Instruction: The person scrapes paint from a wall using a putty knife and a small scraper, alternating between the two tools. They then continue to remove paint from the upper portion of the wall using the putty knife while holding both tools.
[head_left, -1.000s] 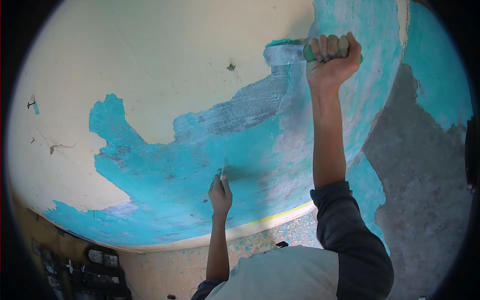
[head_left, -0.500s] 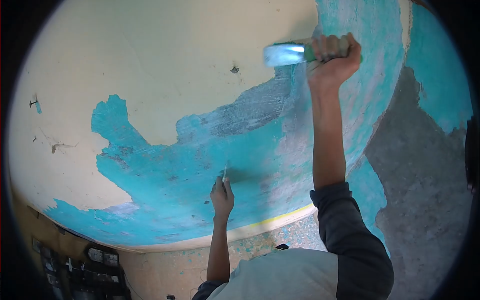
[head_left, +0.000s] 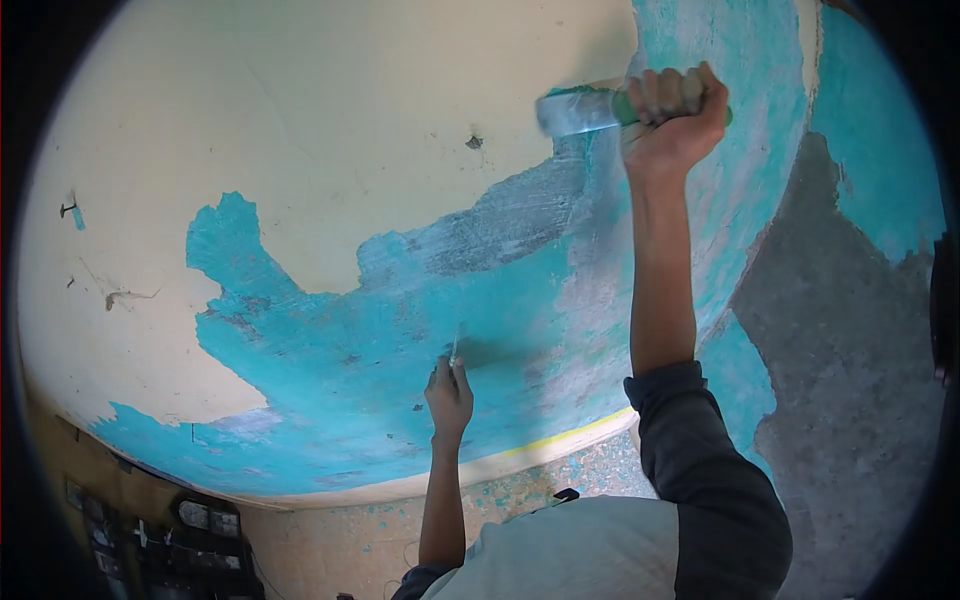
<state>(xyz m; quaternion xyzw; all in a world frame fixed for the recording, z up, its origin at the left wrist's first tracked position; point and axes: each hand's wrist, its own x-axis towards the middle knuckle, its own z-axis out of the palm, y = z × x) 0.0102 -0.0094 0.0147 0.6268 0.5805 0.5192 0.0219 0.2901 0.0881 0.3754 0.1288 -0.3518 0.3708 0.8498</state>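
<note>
High on the wall, my right hand (head_left: 675, 120) is closed around the green handle of a paint scraper with a wide metal blade (head_left: 578, 113). The blade points left, blurred, against the edge between cream paint (head_left: 380, 110) and a bared grey-blue patch (head_left: 490, 225). Lower down, my left hand (head_left: 449, 398) is raised near the turquoise area (head_left: 340, 340) with its fingers pinched. A thin, pale, upright sliver-like tool (head_left: 456, 352) sticks up from them; its exact kind is too small to make out.
Bare grey plaster (head_left: 840, 370) shows on the adjoining wall at right. Paint flakes lie on the floor (head_left: 400, 525) along the wall's foot. Dark furniture or stacked items (head_left: 165, 545) stand at lower left. A nail or hook (head_left: 70, 209) juts from the cream wall.
The scraper and my right hand have shifted slightly right. The view has moved a little, and my left hand stays in nearly the same spot with the thin item.
</note>
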